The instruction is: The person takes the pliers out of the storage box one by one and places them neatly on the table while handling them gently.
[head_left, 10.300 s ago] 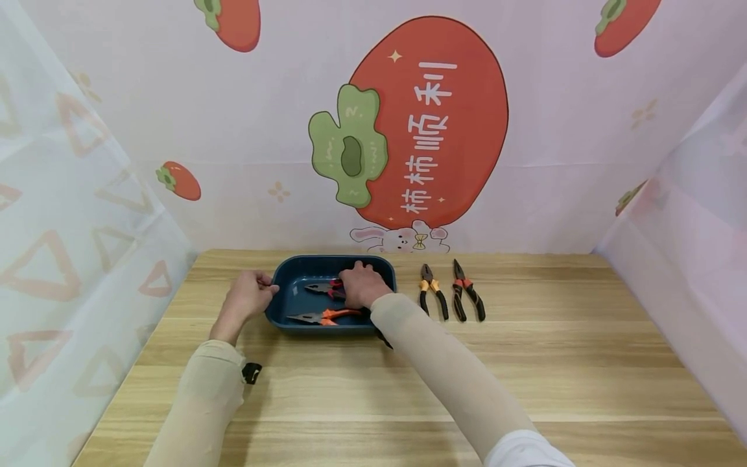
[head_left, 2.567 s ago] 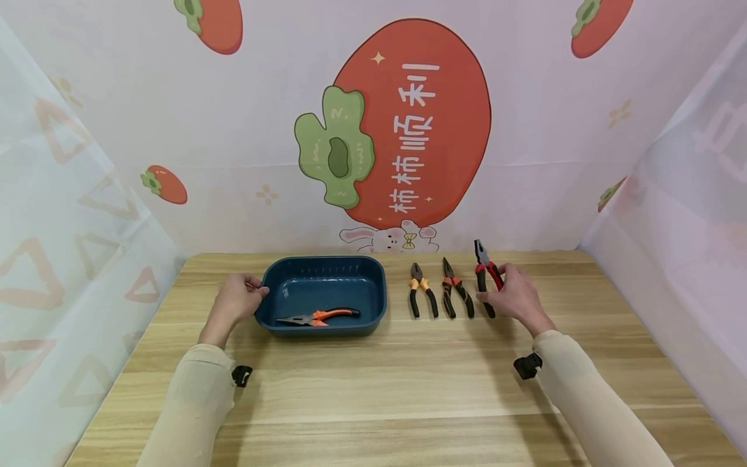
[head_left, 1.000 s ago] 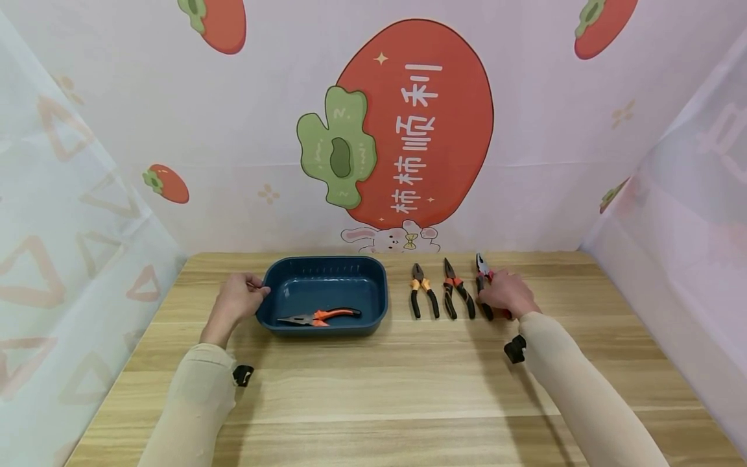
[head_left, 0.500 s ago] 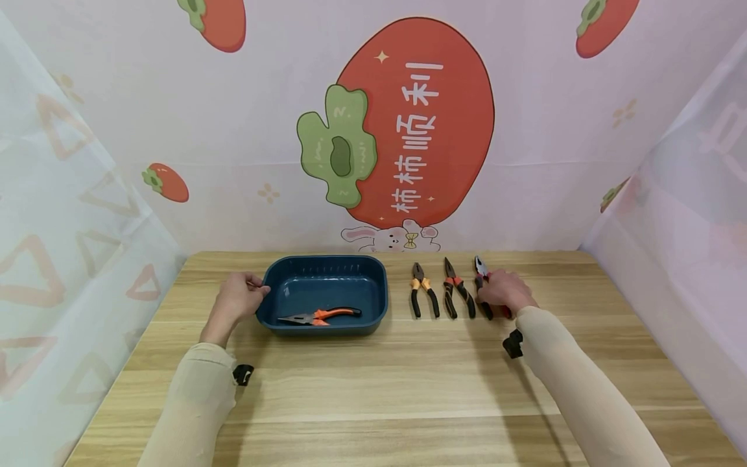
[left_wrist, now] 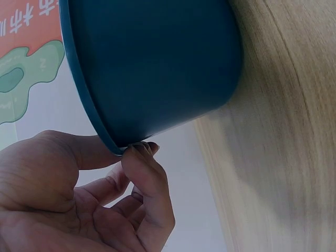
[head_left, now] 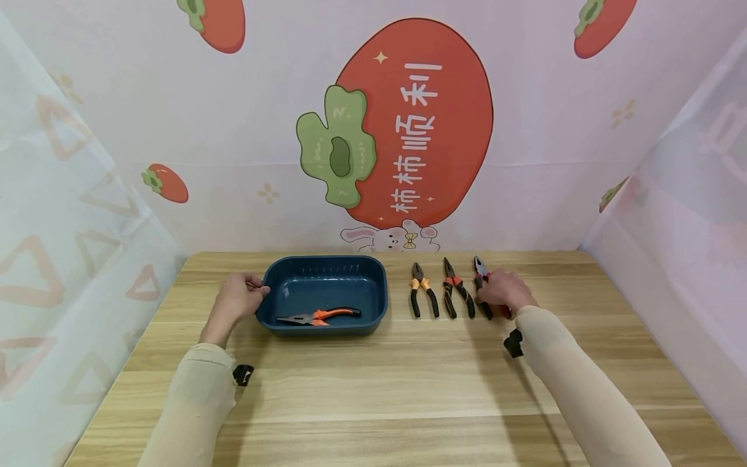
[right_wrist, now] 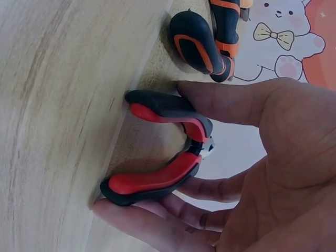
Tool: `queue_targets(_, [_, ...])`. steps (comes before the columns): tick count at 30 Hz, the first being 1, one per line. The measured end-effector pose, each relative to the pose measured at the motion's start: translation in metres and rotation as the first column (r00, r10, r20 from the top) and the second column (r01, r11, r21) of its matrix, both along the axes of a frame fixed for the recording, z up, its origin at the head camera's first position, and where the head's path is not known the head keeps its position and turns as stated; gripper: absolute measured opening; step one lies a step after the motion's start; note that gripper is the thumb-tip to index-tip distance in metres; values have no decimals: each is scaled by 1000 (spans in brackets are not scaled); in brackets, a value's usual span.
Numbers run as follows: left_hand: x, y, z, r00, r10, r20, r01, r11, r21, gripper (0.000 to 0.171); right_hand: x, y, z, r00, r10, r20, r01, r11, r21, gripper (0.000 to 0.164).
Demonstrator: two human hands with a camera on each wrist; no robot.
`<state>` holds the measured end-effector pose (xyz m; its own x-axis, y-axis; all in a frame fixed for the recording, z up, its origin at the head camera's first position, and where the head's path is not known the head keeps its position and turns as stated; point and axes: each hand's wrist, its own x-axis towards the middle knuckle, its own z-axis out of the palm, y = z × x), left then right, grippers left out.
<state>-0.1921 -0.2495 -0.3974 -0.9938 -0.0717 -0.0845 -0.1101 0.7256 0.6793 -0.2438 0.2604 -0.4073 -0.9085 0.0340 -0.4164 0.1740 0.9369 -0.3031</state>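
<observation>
My left hand (head_left: 236, 301) pinches the left rim of a dark blue rectangular basin (head_left: 382, 292), thumb and fingertips meeting at its edge in the left wrist view. Inside the basin, near its front wall, lies a pair of orange-handled needle-nose pliers (head_left: 320, 317). At the right end of a row of tools, my right hand (head_left: 506, 289) grips red-and-black pliers (head_left: 480, 267), jaws pointing to the back wall. In the right wrist view their handles (right_wrist: 152, 179) are spread, with the thumb along one and fingers along the other. The handle ends are at the wood surface.
Left of the held pliers lie black-and-orange needle-nose pliers (head_left: 449, 280) and yellow-and-black pliers (head_left: 417, 283), side by side. The wooden table (head_left: 373, 395) ends at a cloth back wall (head_left: 233, 214) printed with persimmons. A cloth side wall (head_left: 677, 259) rises on the right.
My right hand has gone from inside the basin to the row's right end, where the red-and-black pliers came down from a raised tilt onto the table. My left hand stays at the rim.
</observation>
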Motion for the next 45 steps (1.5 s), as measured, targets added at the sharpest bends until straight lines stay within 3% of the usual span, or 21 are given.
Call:
queue_targets(14, [1, 0, 1, 1000, -2, 8, 2, 1000, 3, 27, 5, 2, 0, 1000, 5, -10, -5, 999, 53, 37])
queue_targets(24, [0, 0, 0, 1000, -3, 0, 3, 1000, 9, 27, 10, 2, 6, 996, -13, -92, 17, 999, 35, 49])
queue_targets(36, [0, -4, -6, 1000, 19, 19, -20, 997, 70, 30, 24, -19, 28, 977, 94, -191, -77, 993, 94, 38])
queue_targets(45, [1, -3, -5, 1000, 22, 19, -23, 997, 69, 32, 33, -40, 37, 953, 164, -256, -143, 985, 99, 51])
